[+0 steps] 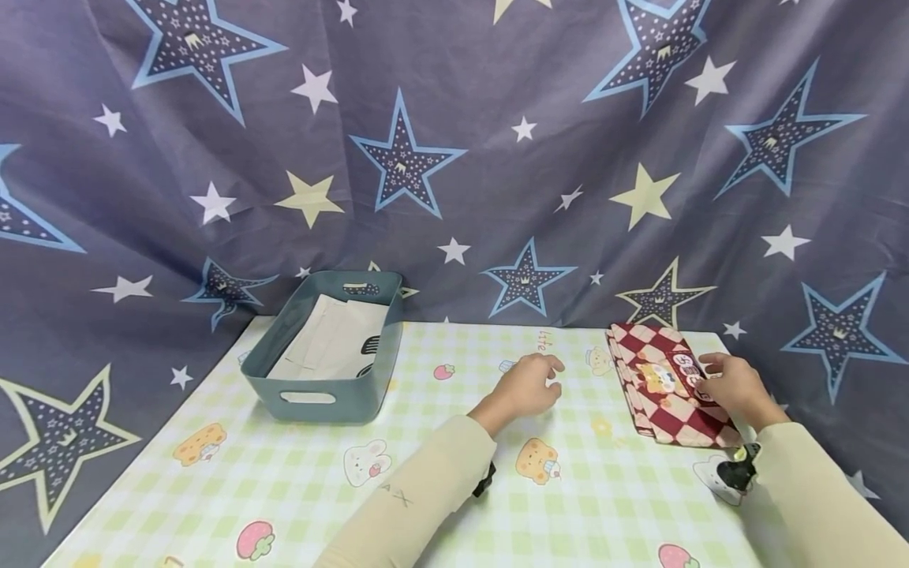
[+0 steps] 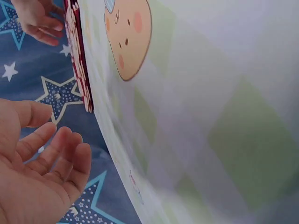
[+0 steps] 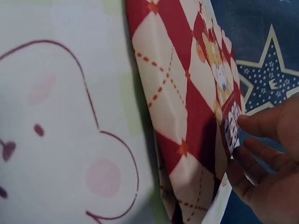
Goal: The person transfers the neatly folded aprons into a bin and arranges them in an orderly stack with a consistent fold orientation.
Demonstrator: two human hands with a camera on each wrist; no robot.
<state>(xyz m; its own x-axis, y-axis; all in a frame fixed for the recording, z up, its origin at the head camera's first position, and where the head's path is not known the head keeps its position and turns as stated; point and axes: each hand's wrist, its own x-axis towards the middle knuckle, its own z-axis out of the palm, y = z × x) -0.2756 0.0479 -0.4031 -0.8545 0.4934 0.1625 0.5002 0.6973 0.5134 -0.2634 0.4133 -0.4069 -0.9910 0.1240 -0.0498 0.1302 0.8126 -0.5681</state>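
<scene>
A folded cloth (image 1: 663, 386), red and cream diamonds with a cartoon animal print and a lettered patch, lies at the table's right side. At its right edge is my right hand (image 1: 738, 388), thumb and fingers loosely bent. In the right wrist view the fingertips of this hand (image 3: 271, 149) meet the edge of the cloth (image 3: 187, 107); no firm grip shows. My left hand (image 1: 524, 385) hovers over the middle of the table, left of the cloth. Seen from the left wrist, that hand (image 2: 46, 163) has relaxed, slightly bent fingers and holds nothing.
A blue-grey plastic basket (image 1: 312, 401) with handle slots stands at the back left, holding folded white cloth (image 1: 337, 339) with black markings. The table wears a green-and-white checked cover (image 1: 454, 473) with cartoon prints. A dark star-patterned curtain (image 1: 469, 213) hangs directly behind.
</scene>
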